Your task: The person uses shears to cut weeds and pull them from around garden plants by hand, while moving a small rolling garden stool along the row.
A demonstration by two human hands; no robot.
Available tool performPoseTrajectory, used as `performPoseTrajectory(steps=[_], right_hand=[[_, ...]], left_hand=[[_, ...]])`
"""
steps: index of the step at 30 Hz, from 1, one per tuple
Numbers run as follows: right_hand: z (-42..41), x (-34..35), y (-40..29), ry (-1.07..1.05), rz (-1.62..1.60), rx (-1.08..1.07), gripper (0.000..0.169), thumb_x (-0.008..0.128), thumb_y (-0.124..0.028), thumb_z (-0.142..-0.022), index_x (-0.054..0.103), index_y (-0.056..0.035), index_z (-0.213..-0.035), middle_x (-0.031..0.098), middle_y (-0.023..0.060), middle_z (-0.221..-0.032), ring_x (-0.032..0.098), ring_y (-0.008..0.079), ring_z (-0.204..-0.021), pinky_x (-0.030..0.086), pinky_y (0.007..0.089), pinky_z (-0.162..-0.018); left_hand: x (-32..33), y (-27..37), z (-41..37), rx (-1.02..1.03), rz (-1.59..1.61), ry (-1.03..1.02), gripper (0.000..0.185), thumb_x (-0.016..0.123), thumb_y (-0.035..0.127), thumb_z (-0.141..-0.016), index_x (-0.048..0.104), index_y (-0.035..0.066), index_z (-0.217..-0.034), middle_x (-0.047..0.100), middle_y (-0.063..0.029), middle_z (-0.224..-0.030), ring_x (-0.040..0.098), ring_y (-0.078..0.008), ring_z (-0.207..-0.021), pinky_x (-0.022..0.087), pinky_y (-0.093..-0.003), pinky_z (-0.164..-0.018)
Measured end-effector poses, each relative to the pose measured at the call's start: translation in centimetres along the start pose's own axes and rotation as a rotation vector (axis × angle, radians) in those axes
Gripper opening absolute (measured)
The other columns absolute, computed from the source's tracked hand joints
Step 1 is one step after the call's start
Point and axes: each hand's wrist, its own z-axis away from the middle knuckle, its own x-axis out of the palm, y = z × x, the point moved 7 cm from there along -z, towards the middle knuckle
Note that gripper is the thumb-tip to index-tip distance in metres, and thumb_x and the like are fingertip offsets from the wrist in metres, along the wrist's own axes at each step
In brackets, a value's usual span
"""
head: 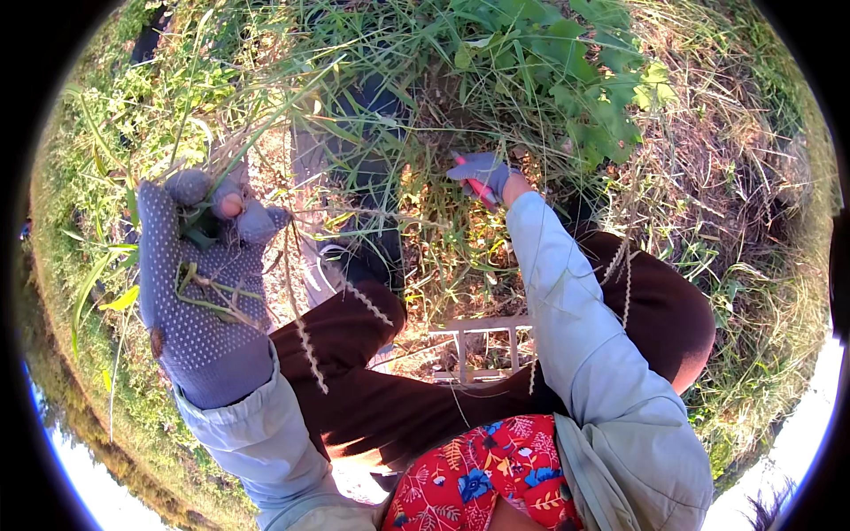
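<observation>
My left hand (pixel 206 265), in a grey glove with pale dots, is raised at the left with its palm up. Its fingers curl around a bunch of pulled grass stems (pixel 265 126), whose thin seed heads (pixel 302 332) hang down over my leg. Lower in the grass, my right hand (pixel 488 169) wears a grey glove and grips a hand tool with a pink handle (pixel 483 192). The tool's working end is hidden among the stalks, so its kind is unclear. Tall green grass (pixel 425 73) surrounds it.
A broad-leaved green plant (pixel 578 63) grows beyond my right hand. Dark sheeting (pixel 372 119) runs along the ground ahead. My shoe (pixel 352 264) rests beside it. A pale slatted frame (pixel 481 325) shows between my legs. Dry cut grass (pixel 710 172) lies to the right.
</observation>
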Motion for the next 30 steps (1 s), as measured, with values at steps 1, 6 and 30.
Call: performPoseTrajectory(steps=[1, 6, 30], right_hand=[[-0.3, 0.1, -0.1, 0.020, 0.056, -0.026, 0.038, 0.077, -0.030, -0.069, 0.058, -0.0009, -0.083, 0.057, 0.0068, -0.069, 0.051, 0.0169, -0.052, 0.039, 0.0338, -0.046], [-1.1, -1.0, -0.1, 0.073, 0.108, -0.211, 0.050, 0.076, -0.034, -0.068, 0.059, 0.0054, -0.094, 0.060, 0.0115, -0.074, 0.054, 0.0208, -0.062, 0.043, 0.0356, -0.054], [1.9, -0.4, 0.5, -0.301, 0.874, -0.005, 0.073, 0.082, -0.028, -0.058, 0.057, -0.0100, -0.125, 0.065, 0.0104, -0.109, 0.061, 0.0279, -0.095, 0.047, 0.0367, -0.082]], left_hand=[[0.1, 0.0, 0.0, -0.005, 0.003, -0.022, 0.033, 0.044, 0.029, -0.099, 0.060, 0.001, -0.097, 0.055, -0.0134, -0.084, 0.048, -0.0213, -0.075, 0.043, -0.0313, -0.069], [-1.0, 0.1, -0.5, 0.004, 0.024, 0.017, 0.033, 0.041, 0.031, -0.099, 0.060, 0.003, -0.098, 0.056, -0.0125, -0.085, 0.051, -0.0226, -0.076, 0.044, -0.0339, -0.071], [0.2, -0.6, -0.2, -0.033, -0.007, -0.001, 0.032, 0.045, 0.031, -0.098, 0.061, 0.004, -0.094, 0.056, -0.0097, -0.082, 0.050, -0.0198, -0.074, 0.043, -0.0325, -0.070]])
